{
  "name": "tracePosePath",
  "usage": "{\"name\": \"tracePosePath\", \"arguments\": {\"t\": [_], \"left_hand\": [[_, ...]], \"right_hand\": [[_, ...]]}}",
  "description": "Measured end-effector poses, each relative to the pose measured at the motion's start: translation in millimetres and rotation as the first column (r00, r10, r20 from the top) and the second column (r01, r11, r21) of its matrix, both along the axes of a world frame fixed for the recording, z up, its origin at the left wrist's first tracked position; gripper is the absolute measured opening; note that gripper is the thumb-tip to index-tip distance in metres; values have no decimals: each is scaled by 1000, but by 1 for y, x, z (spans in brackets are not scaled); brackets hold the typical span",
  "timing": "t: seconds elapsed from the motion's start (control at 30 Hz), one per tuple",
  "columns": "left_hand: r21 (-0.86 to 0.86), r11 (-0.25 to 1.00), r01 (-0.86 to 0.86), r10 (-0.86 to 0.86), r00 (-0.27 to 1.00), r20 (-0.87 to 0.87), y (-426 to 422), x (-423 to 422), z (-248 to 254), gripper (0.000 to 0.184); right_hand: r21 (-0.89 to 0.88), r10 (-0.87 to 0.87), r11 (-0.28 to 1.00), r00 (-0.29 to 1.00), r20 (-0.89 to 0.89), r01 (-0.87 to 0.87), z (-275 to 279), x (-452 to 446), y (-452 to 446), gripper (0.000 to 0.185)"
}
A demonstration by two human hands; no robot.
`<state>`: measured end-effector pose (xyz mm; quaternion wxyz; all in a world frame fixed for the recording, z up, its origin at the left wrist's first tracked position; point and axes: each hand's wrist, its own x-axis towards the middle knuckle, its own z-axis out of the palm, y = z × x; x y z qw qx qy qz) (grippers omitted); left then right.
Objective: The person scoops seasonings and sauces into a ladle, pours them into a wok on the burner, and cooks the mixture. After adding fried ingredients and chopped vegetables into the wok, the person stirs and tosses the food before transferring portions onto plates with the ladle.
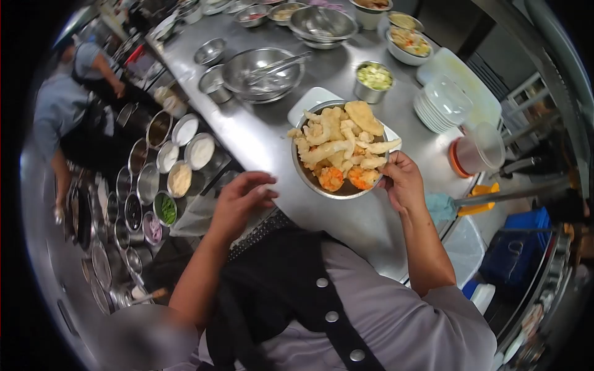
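A round metal bowl (pixel 342 194) heaped with pale fried pieces (pixel 337 136), some of them orange at the front, is over the steel counter. My right hand (pixel 402 176) pinches its right rim between thumb and fingers. To the left of the bowl, my left hand (pixel 247 195) hangs free with bent, parted fingers and touches nothing. Partly hidden behind the bowl is a white plate (pixel 314 97). Beyond it stands a metal container of chopped pale green vegetables (pixel 374 77).
Larger metal bowls (pixel 263 71) sit farther back on the counter (pixel 247 139). Stacked white bowls (pixel 440 105) and a clear tub (pixel 479 148) are at the right. Ingredient containers (pixel 166 208) crowd the left. Two people (pixel 74 117) stand at the far left.
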<state>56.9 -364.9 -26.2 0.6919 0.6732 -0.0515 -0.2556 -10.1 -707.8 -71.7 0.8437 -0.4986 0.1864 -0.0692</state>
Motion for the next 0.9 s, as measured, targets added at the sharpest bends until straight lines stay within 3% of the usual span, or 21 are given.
{"name": "tracePosePath", "arguments": {"t": [0.1, 0.17, 0.2, 0.33, 0.53, 0.77, 0.83, 0.9], "left_hand": [[-153, 986, -68, 53, 993, -103, 5, -8, 9, 25], [-353, 922, -158, 88, 974, -208, 25, -19, -1, 19], [-349, 915, -201, 136, 970, -201, 35, -24, -2, 11], [-404, 863, -303, 233, 949, -214, 89, -57, -3, 9], [-410, 719, -562, 542, 822, -175, 189, -124, 1, 10], [-432, 411, -803, 842, 516, -157, 330, -253, 21, 12], [-424, 306, -853, 893, 411, -182, 372, -297, 30, 12], [-450, 188, -873, 946, 284, -157, 413, -343, 34, 11]], "right_hand": [[33, 81, 996, 997, 9, -82, 6, 9, 46, 10], [27, 163, 986, 987, 0, -163, 8, 11, 76, 9], [35, 228, 973, 974, 6, -228, 11, 13, 90, 9], [76, 354, 931, 934, 51, -357, 19, 15, 154, 10], [3, 610, 790, 786, 103, -613, 38, 14, 265, 12], [-97, 880, 475, 475, 30, -874, 36, -25, 427, 16], [-223, 918, 342, 375, -130, -913, -6, -36, 472, 16], [-353, 935, 116, 223, -277, -928, -79, -44, 501, 13]]}}
